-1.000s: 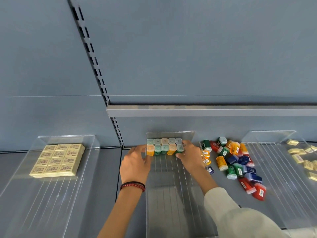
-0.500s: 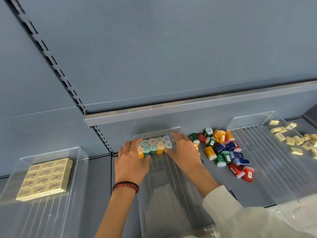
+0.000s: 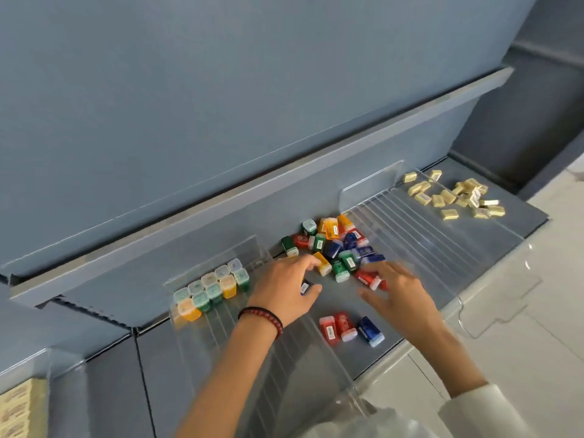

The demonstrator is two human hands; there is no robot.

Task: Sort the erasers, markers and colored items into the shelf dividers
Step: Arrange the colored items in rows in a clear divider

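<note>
1. The loose heap of small coloured capped pieces (image 3: 335, 248), red, blue, green and orange, lay unsorted on the grey shelf board (image 3: 331, 298), between two clear ribbed acrylic trays
2. The left hand (image 3: 284, 287), with a dark beaded bracelet (image 3: 262, 316) at the wrist, was at the heap's near edge. I judged that its thumb and fingers pinched a small dark-blue capped piece (image 3: 305, 286), though blur made me unsure
3. The right hand (image 3: 396, 290) was spread and relaxed over red pieces at the heap's front, gripping nothing I could see
4. Two red pieces and one blue piece (image 3: 347, 327) lay apart, nearer the shelf front
5. The middle tray (image 3: 218, 330) held ten capped pieces in two neat rows (image 3: 211, 286) at its back
6. The right tray (image 3: 426, 241) looked unfilled, with pale yellow erasers (image 3: 455, 194) scattered beyond it. Stacked cream erasers (image 3: 15, 406) showed at far left
7. I reckoned the job under half done, with most coloured pieces and the scattered erasers left, and I saw no markers
</note>
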